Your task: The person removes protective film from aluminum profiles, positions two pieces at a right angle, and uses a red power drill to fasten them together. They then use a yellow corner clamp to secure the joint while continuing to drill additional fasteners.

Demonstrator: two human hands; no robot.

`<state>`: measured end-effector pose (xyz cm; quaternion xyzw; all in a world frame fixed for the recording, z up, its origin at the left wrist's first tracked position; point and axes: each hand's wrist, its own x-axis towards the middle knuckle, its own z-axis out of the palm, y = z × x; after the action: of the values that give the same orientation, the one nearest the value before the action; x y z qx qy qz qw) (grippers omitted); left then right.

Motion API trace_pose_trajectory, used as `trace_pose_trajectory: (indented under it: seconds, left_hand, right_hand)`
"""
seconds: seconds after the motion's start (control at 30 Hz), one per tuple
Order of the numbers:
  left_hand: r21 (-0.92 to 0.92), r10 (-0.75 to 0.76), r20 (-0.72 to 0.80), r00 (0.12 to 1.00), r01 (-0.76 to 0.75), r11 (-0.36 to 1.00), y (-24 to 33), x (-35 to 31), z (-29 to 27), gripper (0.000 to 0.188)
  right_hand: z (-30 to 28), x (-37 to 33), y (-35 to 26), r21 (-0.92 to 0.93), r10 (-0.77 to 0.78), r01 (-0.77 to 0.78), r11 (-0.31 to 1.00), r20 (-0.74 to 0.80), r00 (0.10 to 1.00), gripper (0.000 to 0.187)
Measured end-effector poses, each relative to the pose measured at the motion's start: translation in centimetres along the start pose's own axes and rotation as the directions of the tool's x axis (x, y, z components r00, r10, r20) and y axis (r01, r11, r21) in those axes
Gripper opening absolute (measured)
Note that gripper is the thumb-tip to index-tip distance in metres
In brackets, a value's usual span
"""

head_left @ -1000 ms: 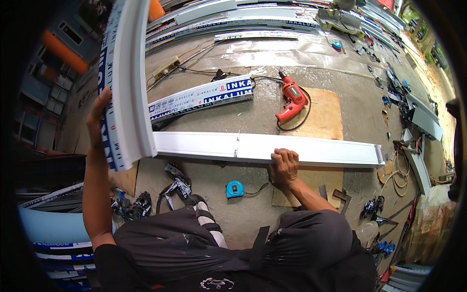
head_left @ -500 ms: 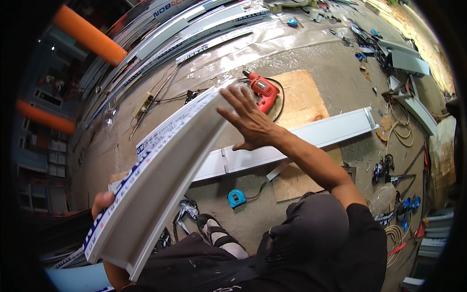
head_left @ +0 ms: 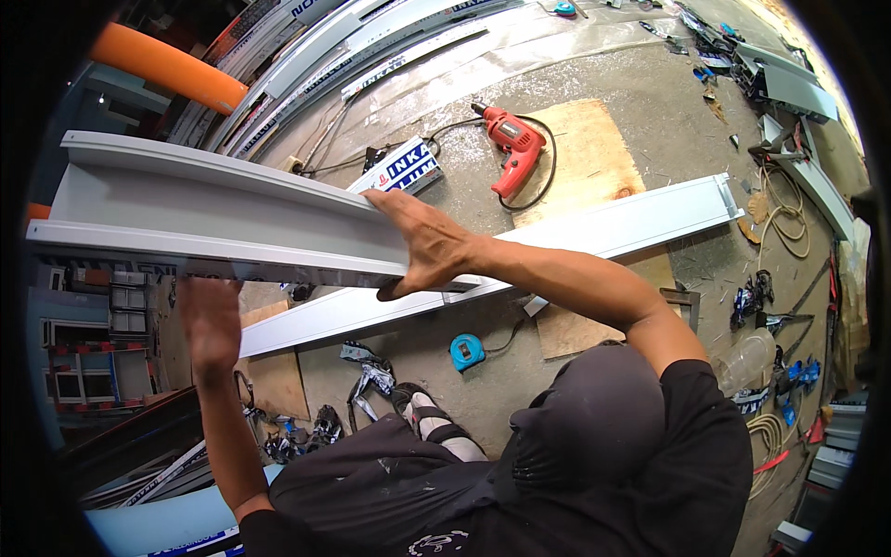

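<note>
A long white aluminium channel profile [head_left: 251, 209] is held up off the floor, its hollow side facing me and its far end reaching left. My right hand [head_left: 422, 241] grips its right end, fingers over the upper edge and thumb under the lower one. Against the profile's underside is my left hand [head_left: 212, 320], blurred, with its fingers partly hidden. Another white profile [head_left: 603, 227] lies on the floor below, running from lower left to upper right. Beyond my right hand rests a red power drill [head_left: 516, 153] with a black cord.
A teal tape measure [head_left: 467, 352] lies near my feet. Plywood sheets [head_left: 594, 139] sit under the floor profile. Film scraps [head_left: 371, 376] and cord coils [head_left: 784, 223] litter the floor. Stacked profiles [head_left: 325, 88] and an orange post [head_left: 172, 70] stand at the far left.
The held profile has swung from a steep diagonal to nearly level, its free end now at the left. My right hand has gone from spread fingers to gripping its end; the left shifted beneath it.
</note>
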<state>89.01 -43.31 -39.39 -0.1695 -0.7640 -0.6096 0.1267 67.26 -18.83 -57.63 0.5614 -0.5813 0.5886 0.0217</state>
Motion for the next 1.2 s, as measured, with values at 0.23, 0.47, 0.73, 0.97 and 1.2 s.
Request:
trace_pose_trajectory:
  seconds: [0.23, 0.47, 0.73, 0.97, 1.2]
  left_hand:
    - [0.381, -0.138, -0.216, 0.966, 0.214, 0.9, -4.3, 4.0, 2.1, 0.065]
    - [0.538, -0.212, -0.094, 0.973, 0.229, 0.812, -6.9, 3.3, 1.0, 0.071]
    - [0.716, -0.011, 0.549, 0.836, -0.476, -0.511, -11.9, -3.8, -9.7, 0.078]
    - [0.932, -0.132, 0.357, 0.925, -0.362, -0.012, -15.6, -6.5, -11.9, 0.055]
    - [0.753, -0.534, -0.064, 0.843, 0.392, 0.529, -17.1, -6.7, -7.0, 0.044]
  right_hand:
    - [1.4, -0.4, -1.0, 0.041, 0.089, -0.089, 0.995, 0.001, 0.996, 0.125]
    - [2.6, -2.0, 0.4, 0.061, 0.116, -0.118, 0.991, 0.036, 0.993, 0.139]
    - [-0.9, -7.6, 0.7, 0.017, 0.195, -0.2, 0.98, 0.145, 0.97, 0.127]
    - [-4.5, -20.2, -3.6, -0.063, 0.496, -0.536, 0.842, -0.302, 0.814, 0.057]
    - [-8.7, -31.5, -8.5, -0.136, 0.523, -0.898, 0.419, -0.772, 0.361, 0.042]
